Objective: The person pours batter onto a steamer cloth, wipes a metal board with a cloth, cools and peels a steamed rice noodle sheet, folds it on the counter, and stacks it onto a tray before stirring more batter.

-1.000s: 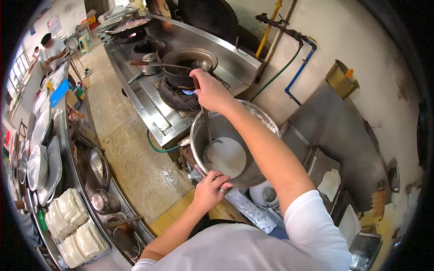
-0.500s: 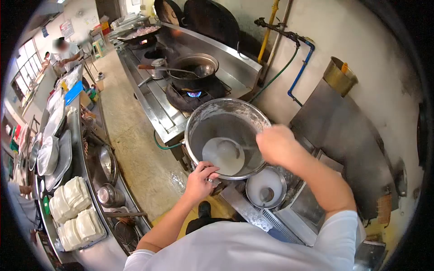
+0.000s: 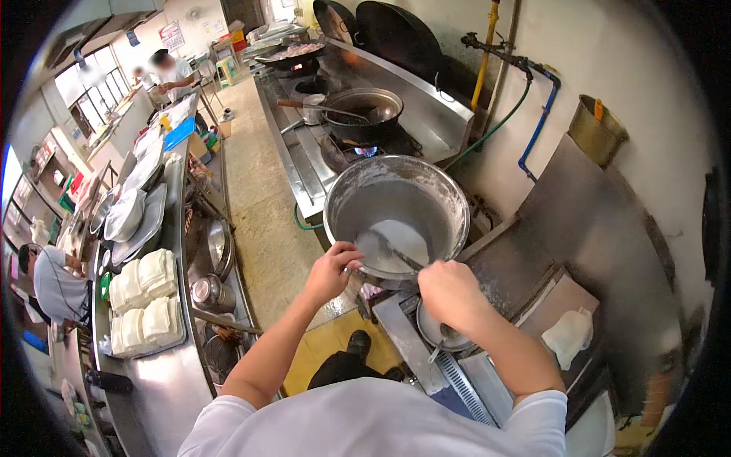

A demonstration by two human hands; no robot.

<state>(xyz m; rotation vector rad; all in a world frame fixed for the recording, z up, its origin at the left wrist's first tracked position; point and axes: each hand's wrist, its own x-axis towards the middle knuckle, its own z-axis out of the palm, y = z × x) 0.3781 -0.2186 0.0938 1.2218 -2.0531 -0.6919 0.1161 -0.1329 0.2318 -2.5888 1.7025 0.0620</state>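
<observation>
A large steel mixing bowl (image 3: pixel 449 194), dusted white inside, is tilted toward me with milky liquid (image 3: pixel 392 238) pooled at its near side. My left hand (image 3: pixel 333 270) pinches the bowl's near-left rim. At the near-right rim, my right hand (image 3: pixel 454 293) is closed round the handle of a ladle (image 3: pixel 401 257) that slants down into the liquid; its head is mostly hidden there. Partly under my right forearm, a smaller metal pot (image 3: pixel 424 324) stands on the counter with another utensil in it.
Beyond the bowl, a wok (image 3: pixel 392 107) with a ladle across it sits over a lit burner (image 3: pixel 365 151). White cloth-like stacks (image 3: pixel 148 331) lie on the left counter (image 3: pixel 171 373). A white cloth (image 3: pixel 569 337) lies at right. Co-workers (image 3: pixel 61 286) stand at left and far back.
My right hand has come down and toward me, and the ladle's handle now slants to the near rim. The view has shifted, bringing a white cloth and a co-worker into sight.
</observation>
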